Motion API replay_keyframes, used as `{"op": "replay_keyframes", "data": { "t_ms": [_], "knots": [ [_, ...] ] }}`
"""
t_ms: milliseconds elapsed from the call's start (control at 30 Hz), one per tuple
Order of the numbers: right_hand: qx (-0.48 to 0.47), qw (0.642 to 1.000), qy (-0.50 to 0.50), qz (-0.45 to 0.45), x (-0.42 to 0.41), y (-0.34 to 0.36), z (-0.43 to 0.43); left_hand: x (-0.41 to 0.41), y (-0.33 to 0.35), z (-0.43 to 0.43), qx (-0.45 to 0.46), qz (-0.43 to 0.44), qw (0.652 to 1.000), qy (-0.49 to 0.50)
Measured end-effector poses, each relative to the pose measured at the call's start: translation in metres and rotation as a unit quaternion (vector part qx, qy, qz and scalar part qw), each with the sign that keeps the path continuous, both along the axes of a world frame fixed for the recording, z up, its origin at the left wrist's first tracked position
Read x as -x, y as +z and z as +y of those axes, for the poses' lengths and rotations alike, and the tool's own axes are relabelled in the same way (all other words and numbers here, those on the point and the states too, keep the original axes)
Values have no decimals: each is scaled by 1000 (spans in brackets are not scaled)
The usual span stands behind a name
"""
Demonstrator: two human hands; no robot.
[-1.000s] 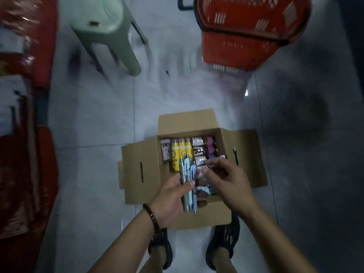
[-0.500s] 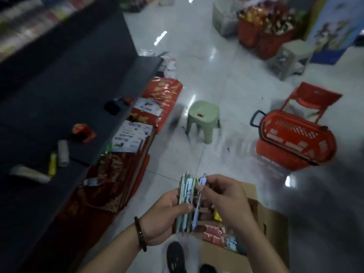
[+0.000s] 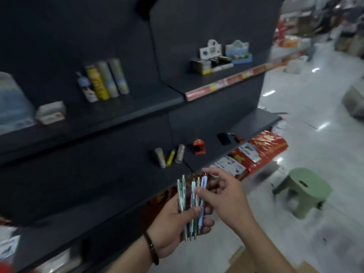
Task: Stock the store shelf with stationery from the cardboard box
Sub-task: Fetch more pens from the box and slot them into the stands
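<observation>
Pens (image 3: pixel 192 201) fanned in left hand (image 3: pixel 173 227), right hand (image 3: pixel 222 196) touching

Shop: stocked shelves (image 3: pixel 118 123), price strips (image 3: pixel 226 82)

The pens (image 3: pixel 192 201) are pale green, teal and lilac. The shelf (image 3: pixel 110 138) is matte black, with a red-and-yellow price strip (image 3: pixel 226 81). One tube (image 3: pixel 97 83) is yellow; the stool (image 3: pixel 304 189) is sage green; the floor (image 3: pixel 315 134) glossy white.
</observation>
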State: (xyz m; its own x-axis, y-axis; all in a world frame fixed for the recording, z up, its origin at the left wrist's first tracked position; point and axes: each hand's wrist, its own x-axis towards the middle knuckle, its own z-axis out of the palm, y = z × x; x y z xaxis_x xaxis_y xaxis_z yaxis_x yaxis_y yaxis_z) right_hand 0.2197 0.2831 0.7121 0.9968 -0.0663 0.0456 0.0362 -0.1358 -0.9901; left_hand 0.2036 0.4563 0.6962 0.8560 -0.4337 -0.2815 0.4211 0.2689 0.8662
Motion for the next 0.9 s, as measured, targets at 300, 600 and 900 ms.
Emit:
{"op": "replay_keyframes", "data": {
  "t_ms": [300,600,900],
  "knots": [
    [67,984,138,-96,-92,64,241,-24,55,239,11,-49,981,187],
    [2,965,222,-142,-175,126,406,-71,87,400,41,-54,953,295],
    [-45,946,256,-193,-284,171,527,-152,111,503,8,-59,921,385]
  ]
}}
